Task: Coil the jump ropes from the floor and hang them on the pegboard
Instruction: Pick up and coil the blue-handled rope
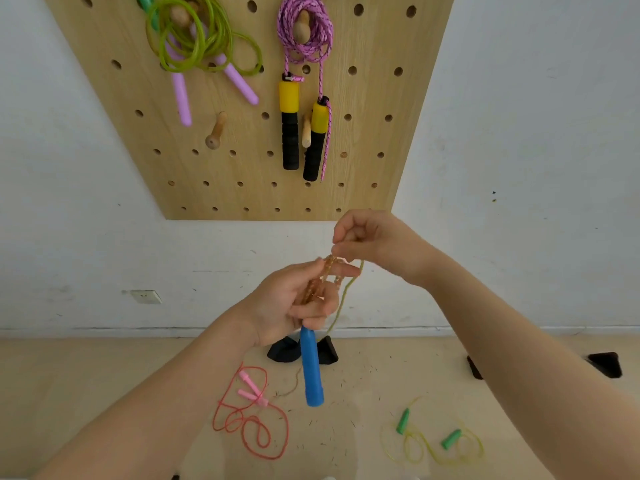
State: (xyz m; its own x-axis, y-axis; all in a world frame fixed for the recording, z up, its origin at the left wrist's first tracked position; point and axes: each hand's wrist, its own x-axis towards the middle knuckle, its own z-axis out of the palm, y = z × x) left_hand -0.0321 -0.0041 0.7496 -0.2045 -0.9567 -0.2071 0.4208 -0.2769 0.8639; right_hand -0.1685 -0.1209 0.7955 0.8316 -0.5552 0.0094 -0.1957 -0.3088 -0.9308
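My left hand point(298, 303) grips the top of a blue jump-rope handle point(311, 368) that hangs downward, and loops of its amber rope point(322, 280) lie wound over the fingers. Just above and to the right, my right hand point(374, 242) pinches the same rope near the left fingertips. A loose strand point(341, 306) trails down from there toward the floor. On the floor lie a red rope with pink handles point(251, 424) and a yellow-green rope with green handles point(436, 441). The wooden pegboard point(377, 140) is on the wall ahead.
On the pegboard hang a coiled green rope with lilac handles point(194, 39) and a pink rope with yellow-black handles point(304, 36). A bare wooden peg point(215, 131) sticks out lower left. A black object point(287, 351) sits by the wall base; a wall socket point(146, 296) is left.
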